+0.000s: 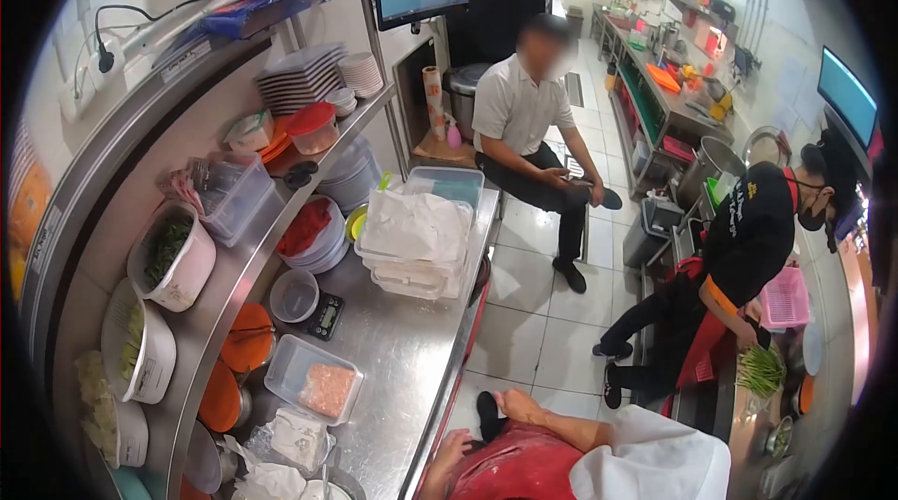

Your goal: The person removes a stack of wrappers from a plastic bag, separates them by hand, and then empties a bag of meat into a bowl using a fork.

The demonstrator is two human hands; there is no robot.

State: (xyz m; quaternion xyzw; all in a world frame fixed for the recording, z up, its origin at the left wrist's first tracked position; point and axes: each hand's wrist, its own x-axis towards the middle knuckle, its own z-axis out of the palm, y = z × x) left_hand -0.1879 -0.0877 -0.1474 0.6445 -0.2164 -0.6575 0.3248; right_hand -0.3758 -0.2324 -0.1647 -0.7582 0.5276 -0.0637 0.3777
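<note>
My left hand [453,449] is at the bottom of the view, beside the front edge of the steel counter [393,350]. Its fingers are loosely apart and hold nothing visible. My right hand [513,403] hangs in front of my red apron [519,467], over the tiled floor and close to a black shoe [489,416]. Its fingers are foreshortened, and I cannot tell whether they are curled. On the counter to the left stand a clear plastic tub with pinkish minced meat [329,391], a white lump in plastic wrap [301,437] and a black digital scale [324,315].
Stacked plastic containers [412,257] stand at the counter's far end. The shelf [271,219] above holds vegetable tubs and plates. A seated person [528,116] in white is ahead. At right, another person [748,238] in black works beside green stalks [762,369].
</note>
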